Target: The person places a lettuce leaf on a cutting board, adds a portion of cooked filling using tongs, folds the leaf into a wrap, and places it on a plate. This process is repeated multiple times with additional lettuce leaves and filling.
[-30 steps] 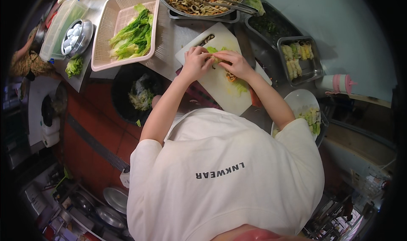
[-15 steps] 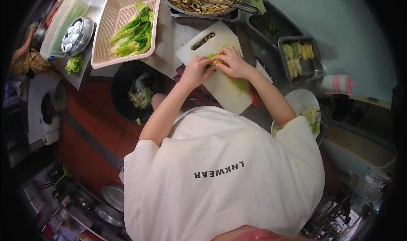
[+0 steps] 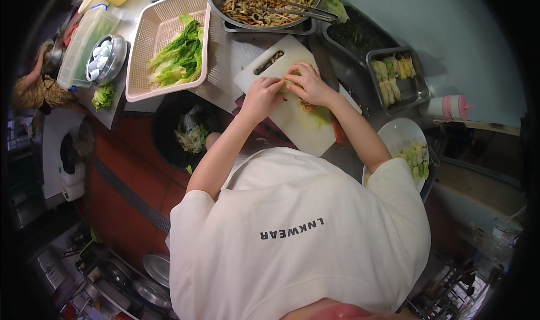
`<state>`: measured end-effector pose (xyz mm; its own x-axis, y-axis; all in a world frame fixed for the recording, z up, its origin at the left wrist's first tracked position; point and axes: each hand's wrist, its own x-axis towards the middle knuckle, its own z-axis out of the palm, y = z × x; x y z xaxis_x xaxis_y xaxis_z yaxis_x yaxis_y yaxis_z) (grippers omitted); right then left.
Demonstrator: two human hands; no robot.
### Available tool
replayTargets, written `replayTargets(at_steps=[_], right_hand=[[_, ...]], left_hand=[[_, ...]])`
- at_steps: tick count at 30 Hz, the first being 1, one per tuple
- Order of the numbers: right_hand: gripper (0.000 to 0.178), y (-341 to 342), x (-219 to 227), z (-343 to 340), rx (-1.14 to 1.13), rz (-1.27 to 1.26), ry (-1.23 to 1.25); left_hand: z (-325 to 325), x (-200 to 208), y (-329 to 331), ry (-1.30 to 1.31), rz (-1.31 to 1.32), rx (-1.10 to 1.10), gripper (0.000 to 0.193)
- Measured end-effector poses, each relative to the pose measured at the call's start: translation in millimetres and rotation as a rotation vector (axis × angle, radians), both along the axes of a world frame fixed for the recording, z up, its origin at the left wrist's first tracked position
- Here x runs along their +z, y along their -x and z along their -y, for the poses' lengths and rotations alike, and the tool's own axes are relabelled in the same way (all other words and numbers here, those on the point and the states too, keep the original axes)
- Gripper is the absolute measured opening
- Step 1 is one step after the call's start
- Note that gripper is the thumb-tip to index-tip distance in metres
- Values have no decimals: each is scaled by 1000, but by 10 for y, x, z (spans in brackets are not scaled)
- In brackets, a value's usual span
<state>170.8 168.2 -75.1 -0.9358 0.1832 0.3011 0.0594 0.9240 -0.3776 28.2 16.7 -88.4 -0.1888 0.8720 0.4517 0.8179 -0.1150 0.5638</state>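
Pinching a green leaf roll (image 3: 293, 85) on the white board (image 3: 298, 123), both hands' fingers (image 3: 278, 84) curl.

A cutting board (image 3: 292, 115) lies in front of the person, with a basket of leafy greens (image 3: 169, 44) to its left and a large pan of stir-fried strips (image 3: 264, 2) behind it. Right of the board sits a tray of rolls (image 3: 396, 78), with a plate of rolls (image 3: 402, 145) nearer the person. A bowl of eggs (image 3: 104, 58) stands left of the basket, and a dark bin (image 3: 185, 131) sits below the counter edge, left of the board.
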Motion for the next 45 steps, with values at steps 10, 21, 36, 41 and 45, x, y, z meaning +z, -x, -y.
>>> replayTargets(at_steps=[10, 21, 36, 41, 45], right_hand=[[36, 138, 19, -68, 117, -114, 114], [39, 355, 214, -115, 63, 56, 165], [30, -1349, 538, 666, -488, -123, 1037], [28, -2837, 663, 513, -1037, -432, 1128], [28, -3616, 670, 619, -1321, -438, 1019]], left_hand=[[-188, 60, 227, 174, -62, 180, 26], [-14, 205, 217, 27, 19, 13, 50], [-118, 755, -666, 220, 152, -483, 48], [-133, 682, -610, 143, 164, -395, 49], [-126, 418, -358, 83, 145, -282, 39]])
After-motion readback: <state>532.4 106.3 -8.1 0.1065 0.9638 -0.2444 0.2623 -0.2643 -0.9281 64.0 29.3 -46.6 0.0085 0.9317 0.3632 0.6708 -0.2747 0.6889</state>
